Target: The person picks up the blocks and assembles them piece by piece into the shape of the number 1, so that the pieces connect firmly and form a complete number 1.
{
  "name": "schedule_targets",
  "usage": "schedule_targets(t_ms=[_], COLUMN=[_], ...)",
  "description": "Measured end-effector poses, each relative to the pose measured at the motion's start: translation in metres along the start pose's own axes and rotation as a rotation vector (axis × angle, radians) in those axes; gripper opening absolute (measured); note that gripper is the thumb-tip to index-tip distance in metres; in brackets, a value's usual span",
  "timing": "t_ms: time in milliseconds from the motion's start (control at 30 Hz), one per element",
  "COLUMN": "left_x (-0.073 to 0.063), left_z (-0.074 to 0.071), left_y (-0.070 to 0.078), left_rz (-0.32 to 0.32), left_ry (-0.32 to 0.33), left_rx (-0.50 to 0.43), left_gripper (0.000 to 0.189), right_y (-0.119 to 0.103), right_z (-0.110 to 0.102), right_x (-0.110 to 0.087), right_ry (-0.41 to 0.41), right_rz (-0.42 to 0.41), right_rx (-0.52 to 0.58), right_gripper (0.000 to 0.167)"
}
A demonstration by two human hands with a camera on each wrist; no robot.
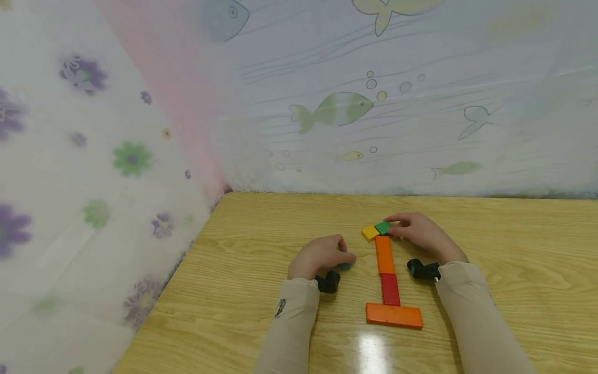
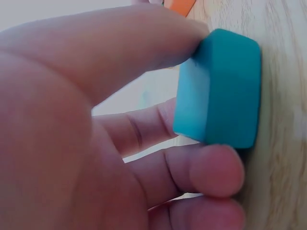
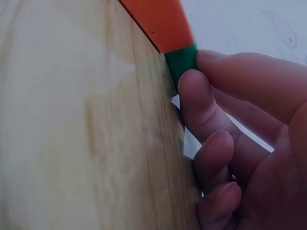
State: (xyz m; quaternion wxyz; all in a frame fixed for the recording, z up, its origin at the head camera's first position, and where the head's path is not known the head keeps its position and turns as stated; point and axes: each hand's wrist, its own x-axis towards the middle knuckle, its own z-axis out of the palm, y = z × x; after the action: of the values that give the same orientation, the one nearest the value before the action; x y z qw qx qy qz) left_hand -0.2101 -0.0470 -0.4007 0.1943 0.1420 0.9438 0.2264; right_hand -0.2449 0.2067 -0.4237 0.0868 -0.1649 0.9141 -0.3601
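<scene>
My left hand (image 1: 320, 254) pinches a teal block (image 2: 232, 88) between thumb and fingers, low over the table to the left of the row; in the head view the fingers hide most of it. At the far end of the row, my right hand (image 1: 422, 234) holds a small green block (image 1: 382, 228) by its right side, thumb and forefinger on it in the right wrist view. A yellow block (image 1: 370, 232) lies slantwise against the green one's left. Below them run a long orange block (image 1: 385, 254), a red block (image 1: 390, 289) and a crosswise orange block (image 1: 394, 316).
The wooden table (image 1: 523, 291) reaches back to a wall covering (image 1: 411, 119) printed with fish. A flowered covering (image 1: 103, 187) hangs along the left edge. Black wrist cameras (image 1: 328, 282) sit at both cuffs, close above the table.
</scene>
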Motion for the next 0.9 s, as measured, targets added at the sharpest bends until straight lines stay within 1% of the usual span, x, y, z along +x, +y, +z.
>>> schedule_targets(t_ms=[233, 467, 567, 733, 900], left_x=[0.0, -0.001, -0.002, -0.001, -0.001], left_z=[0.0, -0.001, -0.001, -0.001, -0.002], left_y=[0.002, 0.004, 0.006, 0.01, 0.012], left_rz=[-0.011, -0.034, -0.038, -0.055, -0.047], left_ry=[0.025, 0.028, 0.029, 0.035, 0.023], left_rx=[0.001, -0.03, -0.027, -0.025, -0.016], left_gripper=[0.022, 0.034, 0.037, 0.037, 0.035], right_y=[0.001, 0.001, 0.001, 0.001, 0.002], right_z=[-0.001, -0.002, -0.002, -0.002, -0.003], right_x=[0.001, 0.002, 0.002, 0.003, 0.004], right_ry=[0.0, 0.001, 0.0, -0.004, -0.001], right_rz=[-0.004, -0.011, -0.013, -0.015, -0.016], right_rx=[0.003, -0.005, -0.009, -0.004, -0.007], right_gripper=[0.046, 0.045, 0.045, 0.045, 0.044])
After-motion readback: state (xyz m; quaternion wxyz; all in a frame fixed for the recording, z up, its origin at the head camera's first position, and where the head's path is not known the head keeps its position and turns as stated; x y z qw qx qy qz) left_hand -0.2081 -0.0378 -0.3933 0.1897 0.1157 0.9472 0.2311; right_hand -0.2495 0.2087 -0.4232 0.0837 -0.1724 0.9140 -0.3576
